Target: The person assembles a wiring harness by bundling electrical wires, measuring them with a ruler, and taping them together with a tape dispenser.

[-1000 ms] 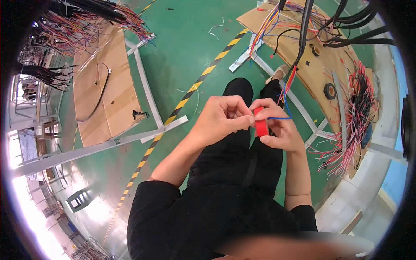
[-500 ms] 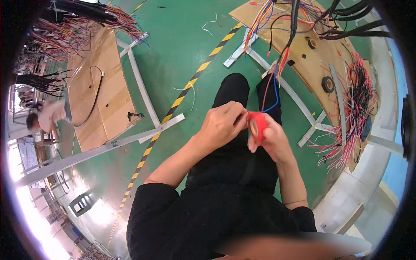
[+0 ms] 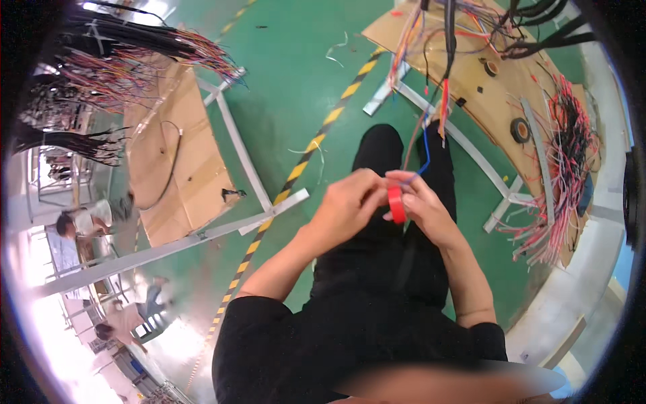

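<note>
Floor (image 3: 296,74): green, under and beyond both hands, crossed by one yellow-and-black stripe (image 3: 306,151) left of them.
Boards: two brown ones, one (image 3: 171,168) well left of the hands, one (image 3: 498,87) ahead and right; the far edges of both are cut off or covered by wires.
Frames: grey metal bars (image 3: 235,225) run under the left board; how many cannot be counted.
Wire bundles: one dark mass (image 3: 101,60) far left, one red and black fan (image 3: 565,155) far right; single strands are too fine to count.
Tape rolls on the right board: two small dark ones (image 3: 519,129), blurred.
Left hand (image 3: 346,205): closed, fingertips pinching at the tape; what they grip is hidden.
Right hand (image 3: 420,209): curled around the tape, holding it.
Tape (image 3: 396,203): one red roll, between the two hands, half covered by fingers.
Blue wire (image 3: 425,151): one, rising from the hands, its lower end hidden.
</note>
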`<state>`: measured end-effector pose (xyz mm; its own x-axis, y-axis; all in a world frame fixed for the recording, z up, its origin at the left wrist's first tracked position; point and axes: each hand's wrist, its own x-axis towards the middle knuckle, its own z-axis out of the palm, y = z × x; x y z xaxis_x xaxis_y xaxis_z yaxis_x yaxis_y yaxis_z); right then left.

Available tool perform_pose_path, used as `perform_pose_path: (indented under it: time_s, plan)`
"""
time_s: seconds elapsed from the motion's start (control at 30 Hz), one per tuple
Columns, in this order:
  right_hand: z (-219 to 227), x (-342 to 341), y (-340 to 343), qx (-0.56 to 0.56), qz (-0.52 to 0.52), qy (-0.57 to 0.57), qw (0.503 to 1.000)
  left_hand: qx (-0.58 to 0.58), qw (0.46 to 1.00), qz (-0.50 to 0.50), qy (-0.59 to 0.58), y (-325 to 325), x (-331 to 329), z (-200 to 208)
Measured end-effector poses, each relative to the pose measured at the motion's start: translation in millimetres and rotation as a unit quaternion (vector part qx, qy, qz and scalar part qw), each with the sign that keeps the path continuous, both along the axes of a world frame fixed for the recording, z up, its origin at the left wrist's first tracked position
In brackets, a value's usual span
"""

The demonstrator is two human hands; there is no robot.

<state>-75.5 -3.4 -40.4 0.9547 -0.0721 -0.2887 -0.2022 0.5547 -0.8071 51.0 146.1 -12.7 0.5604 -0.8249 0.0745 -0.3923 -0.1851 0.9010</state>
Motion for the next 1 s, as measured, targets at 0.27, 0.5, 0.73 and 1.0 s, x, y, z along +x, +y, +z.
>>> perform_pose_path:
  time_s: [0.27, 0.5, 0.73, 1.0]
  plan:
    - [-14, -11, 11, -0.199, -0.003, -0.024, 0.980, 0.012, 0.991, -0.118, -0.068, -1, 6, -21]
    - [-23, -22, 18, -0.196, 0.001, 0.014, 0.981, 0.041, 0.951, -0.083, -0.296, -6, 2, -32]
    - [-41, -24, 19, -0.229, -0.068, 0.105, 0.965, 0.053, 0.960, -0.073, -0.264, -10, -24, -53]
    - [23, -46, 40, -0.152, 0.096, -0.148, 0.972, 0.161, 0.945, -0.038, -0.281, -36, 5, -101]
